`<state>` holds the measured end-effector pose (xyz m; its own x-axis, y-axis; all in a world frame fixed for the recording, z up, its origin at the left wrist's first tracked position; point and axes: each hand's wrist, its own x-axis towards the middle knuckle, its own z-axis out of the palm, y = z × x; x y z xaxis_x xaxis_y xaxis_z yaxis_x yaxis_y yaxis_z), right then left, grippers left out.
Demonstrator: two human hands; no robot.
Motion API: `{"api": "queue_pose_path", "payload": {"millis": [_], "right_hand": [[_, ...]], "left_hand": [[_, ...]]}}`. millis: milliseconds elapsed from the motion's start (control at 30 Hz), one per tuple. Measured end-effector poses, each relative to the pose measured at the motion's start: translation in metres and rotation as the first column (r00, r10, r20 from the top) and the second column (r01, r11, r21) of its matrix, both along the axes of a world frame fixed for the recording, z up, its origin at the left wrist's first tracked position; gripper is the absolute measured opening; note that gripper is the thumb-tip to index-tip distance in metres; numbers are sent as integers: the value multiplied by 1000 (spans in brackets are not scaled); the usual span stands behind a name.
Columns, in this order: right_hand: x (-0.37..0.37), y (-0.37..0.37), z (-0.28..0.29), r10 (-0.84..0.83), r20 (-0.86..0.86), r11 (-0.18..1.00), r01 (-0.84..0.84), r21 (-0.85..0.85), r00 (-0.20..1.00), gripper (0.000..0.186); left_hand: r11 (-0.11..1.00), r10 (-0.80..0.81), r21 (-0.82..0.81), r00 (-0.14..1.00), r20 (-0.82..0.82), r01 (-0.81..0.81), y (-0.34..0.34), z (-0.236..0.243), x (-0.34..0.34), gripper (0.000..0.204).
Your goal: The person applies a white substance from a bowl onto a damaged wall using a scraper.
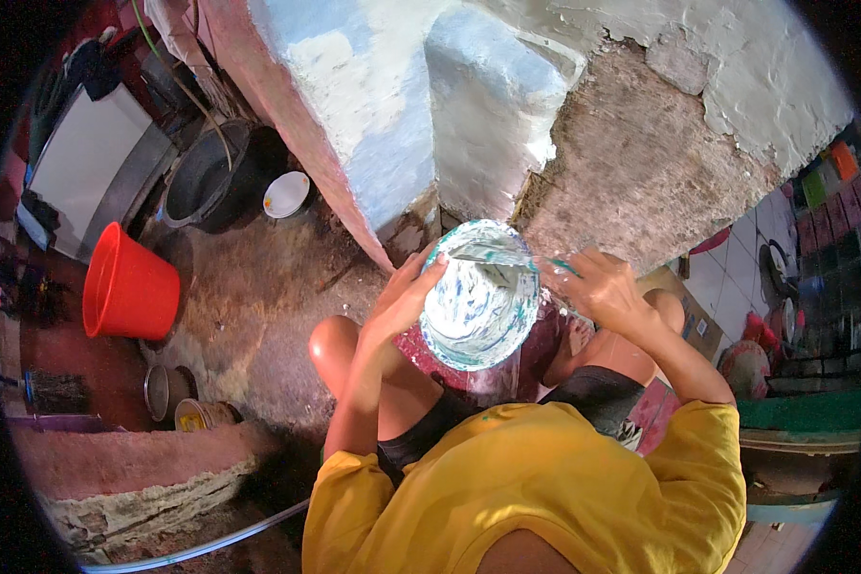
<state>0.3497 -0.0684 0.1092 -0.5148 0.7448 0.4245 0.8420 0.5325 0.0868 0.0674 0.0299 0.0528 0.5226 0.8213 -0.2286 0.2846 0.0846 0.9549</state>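
My left hand (407, 292) grips the rim of a round tub (531, 320) on its left side, thumb over the edge. The tub is tilted toward me, and white paste with blue and green streaks (475, 306) coats its inside and rim. In my right hand (603, 287) is a putty knife (496, 256) with a teal grip, fingers closed around it. Its paste-smeared blade lies across the far part of the tub's mouth. Ahead stands a wall corner (493, 105) with white and pale blue coating.
Bare rough plaster (631, 143) shows on the wall at right. To the left stand a red bucket (132, 287), a black basin (210, 187) with a hose and a white lid (287, 194). A small tub (204, 415) sits by a low ledge (143, 469).
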Motion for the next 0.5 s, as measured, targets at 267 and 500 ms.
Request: {"api": "queue_pose_path", "payload": {"millis": [267,500], "right_hand": [[-51,-12,-16,-85,183,939,141,-315,979,50],[-41,-17,-19,-36,58,941,53,-334,998,48]], "left_hand": [[963,203,207,971,-123,-175,2,-9,8,67],[963,211,187,975,-66,-196,1,11,-7,61]]}}
